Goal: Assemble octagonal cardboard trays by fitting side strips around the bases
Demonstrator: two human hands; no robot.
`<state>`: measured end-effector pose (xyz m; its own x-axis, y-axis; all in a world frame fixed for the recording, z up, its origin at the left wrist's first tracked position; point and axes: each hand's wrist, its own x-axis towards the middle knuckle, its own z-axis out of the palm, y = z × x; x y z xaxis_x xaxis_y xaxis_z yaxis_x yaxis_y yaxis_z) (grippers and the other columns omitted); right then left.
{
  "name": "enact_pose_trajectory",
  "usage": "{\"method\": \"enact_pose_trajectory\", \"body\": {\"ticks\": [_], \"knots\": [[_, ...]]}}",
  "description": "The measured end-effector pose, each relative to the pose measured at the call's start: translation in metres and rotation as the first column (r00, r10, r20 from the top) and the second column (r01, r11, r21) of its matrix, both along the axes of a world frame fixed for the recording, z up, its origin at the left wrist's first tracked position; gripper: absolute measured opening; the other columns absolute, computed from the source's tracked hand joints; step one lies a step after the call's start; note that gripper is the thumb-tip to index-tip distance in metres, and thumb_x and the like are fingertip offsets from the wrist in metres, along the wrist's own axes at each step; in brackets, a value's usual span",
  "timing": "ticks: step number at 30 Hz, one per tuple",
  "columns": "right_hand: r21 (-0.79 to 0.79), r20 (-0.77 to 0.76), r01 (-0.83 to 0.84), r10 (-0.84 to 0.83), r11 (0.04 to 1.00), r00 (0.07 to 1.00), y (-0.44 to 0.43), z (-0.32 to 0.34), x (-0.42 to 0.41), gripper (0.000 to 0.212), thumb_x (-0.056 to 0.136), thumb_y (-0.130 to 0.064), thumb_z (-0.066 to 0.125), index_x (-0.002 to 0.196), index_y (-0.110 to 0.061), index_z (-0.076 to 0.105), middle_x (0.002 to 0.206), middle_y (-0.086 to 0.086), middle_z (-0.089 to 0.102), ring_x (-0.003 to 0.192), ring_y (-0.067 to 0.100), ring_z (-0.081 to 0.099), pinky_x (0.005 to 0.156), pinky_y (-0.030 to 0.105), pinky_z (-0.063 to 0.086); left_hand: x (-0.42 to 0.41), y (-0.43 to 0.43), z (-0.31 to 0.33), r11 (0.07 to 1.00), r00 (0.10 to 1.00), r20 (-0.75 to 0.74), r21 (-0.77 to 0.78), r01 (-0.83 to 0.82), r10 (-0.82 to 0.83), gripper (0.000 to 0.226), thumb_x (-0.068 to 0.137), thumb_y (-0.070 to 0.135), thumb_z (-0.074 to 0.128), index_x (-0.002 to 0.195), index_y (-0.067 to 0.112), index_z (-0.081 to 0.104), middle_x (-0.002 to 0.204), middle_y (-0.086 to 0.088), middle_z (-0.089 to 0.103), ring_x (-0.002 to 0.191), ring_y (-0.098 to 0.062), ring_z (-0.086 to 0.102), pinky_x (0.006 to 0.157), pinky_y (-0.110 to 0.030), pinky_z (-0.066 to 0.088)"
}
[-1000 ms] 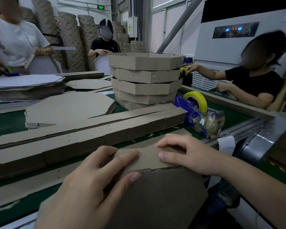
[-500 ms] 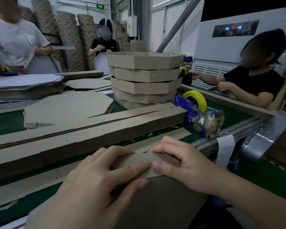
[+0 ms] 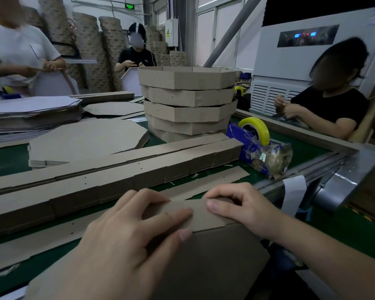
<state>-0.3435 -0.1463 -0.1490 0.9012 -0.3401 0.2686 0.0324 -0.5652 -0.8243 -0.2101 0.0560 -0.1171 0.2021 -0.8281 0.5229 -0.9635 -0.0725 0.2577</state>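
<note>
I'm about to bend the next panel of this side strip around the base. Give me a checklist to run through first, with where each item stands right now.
1. Left hand pressing the side strip flat: ok, its fingers lie across the panel.
2. Right hand holding the strip: ok, it pinches the panel's top edge.
3. Panel's lower edge lined up on the base: ok, it looks flush along one side.
4. Strip locked to the base underneath: cannot tell, that side is hidden.
5. Tape dispenser ready: ok, loaded and standing off to the right.
6. Spare strips at hand: ok, stacked just ahead.
</note>
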Motion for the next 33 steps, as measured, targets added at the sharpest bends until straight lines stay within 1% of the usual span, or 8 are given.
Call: {"method": "enact_pose_trajectory", "body": {"ticks": [4,8,15,21,27,29,31,33], "knots": [[-0.112,0.014,0.005,-0.003,0.994,1.000,0.002,-0.003,0.002,0.019,0.093,-0.036,0.056,0.092,-0.023,0.070,0.077,-0.019,0.063,0.076,-0.002,0.058,0.070,0.011,0.040,0.002,0.001,0.002,1.000,1.000,0.000,0.002,0.020,-0.020,0.033,0.083,0.059,0.043,0.101,0.050,0.069,0.099,0.020,0.059,0.089,-0.007,0.060,0.056,-0.030,0.053],[-0.162,0.016,0.031,-0.029,0.986,0.999,0.003,-0.005,0.002,0.028,0.093,-0.044,0.048,0.088,-0.024,0.067,0.070,-0.016,0.058,0.067,0.004,0.053,0.061,0.022,0.041,-0.004,-0.006,0.004,0.996,0.987,0.154,0.083,0.034,-0.047,0.027,0.077,0.052,0.047,0.088,0.039,0.068,0.095,0.017,0.063,0.083,-0.011,0.064,0.067,-0.027,0.052],[-0.111,-0.007,0.003,-0.004,0.994,1.000,0.001,-0.005,0.000,0.022,0.096,-0.036,0.049,0.085,-0.023,0.064,0.069,-0.012,0.054,0.067,0.005,0.050,0.063,0.023,0.039,-0.003,-0.013,0.003,0.996,0.990,0.120,0.069,0.065,-0.073,0.032,0.083,0.057,0.043,0.090,0.043,0.071,0.093,0.017,0.065,0.079,-0.011,0.065,0.056,-0.026,0.051],[0.098,0.058,-0.023,0.017,0.995,0.998,0.000,-0.010,0.002,0.031,0.090,-0.026,0.051,0.088,0.002,0.065,0.081,0.031,0.054,0.071,0.033,0.051,0.068,0.036,0.038,-0.001,-0.015,0.001,0.997,0.990,0.129,0.057,0.053,-0.060,0.032,0.082,0.056,0.044,0.090,0.042,0.072,0.092,0.015,0.066,0.079,-0.012,0.065,0.054,-0.028,0.052],[-0.039,-0.009,0.132,-0.133,0.990,0.991,-0.019,0.004,-0.002,0.024,0.092,-0.040,0.049,0.096,-0.026,0.068,0.090,-0.006,0.066,0.088,0.008,0.061,0.080,0.023,0.048,0.001,-0.015,0.000,0.997,0.990,0.131,0.048,0.054,-0.060,0.032,0.082,0.056,0.044,0.090,0.043,0.072,0.092,0.016,0.066,0.078,-0.011,0.065,0.055,-0.026,0.051],[-0.155,0.127,0.403,-0.386,0.902,0.913,-0.050,0.013,-0.005,0.021,0.092,-0.044,0.053,0.090,-0.028,0.066,0.085,-0.009,0.063,0.083,0.006,0.059,0.074,0.021,0.046,0.001,-0.015,0.000,0.998,0.990,0.129,0.045,0.051,-0.056,0.032,0.082,0.056,0.044,0.090,0.043,0.071,0.092,0.016,0.065,0.077,-0.011,0.064,0.055,-0.024,0.049],[-0.263,0.275,0.686,-0.629,0.678,0.727,-0.092,0.025,-0.014,0.013,0.092,-0.033,0.058,0.093,-0.022,0.066,0.092,-0.007,0.059,0.087,0.010,0.058,0.070,0.016,0.039,0.001,-0.014,-0.001,0.998,0.990,0.126,0.043,0.054,-0.059,0.031,0.082,0.056,0.044,0.090,0.043,0.071,0.092,0.016,0.065,0.077,-0.011,0.064,0.056,-0.024,0.049],[-0.326,0.252,0.829,-0.803,0.455,0.540,-0.141,0.036,-0.026,0.022,0.095,-0.034,0.056,0.105,-0.017,0.066,0.111,0.004,0.054,0.097,0.022,0.055,0.074,0.022,0.040,0.001,-0.015,-0.001,0.997,0.990,0.129,0.043,0.059,-0.064,0.031,0.082,0.056,0.045,0.091,0.043,0.071,0.093,0.016,0.065,0.078,-0.012,0.064,0.056,-0.025,0.050]]}}
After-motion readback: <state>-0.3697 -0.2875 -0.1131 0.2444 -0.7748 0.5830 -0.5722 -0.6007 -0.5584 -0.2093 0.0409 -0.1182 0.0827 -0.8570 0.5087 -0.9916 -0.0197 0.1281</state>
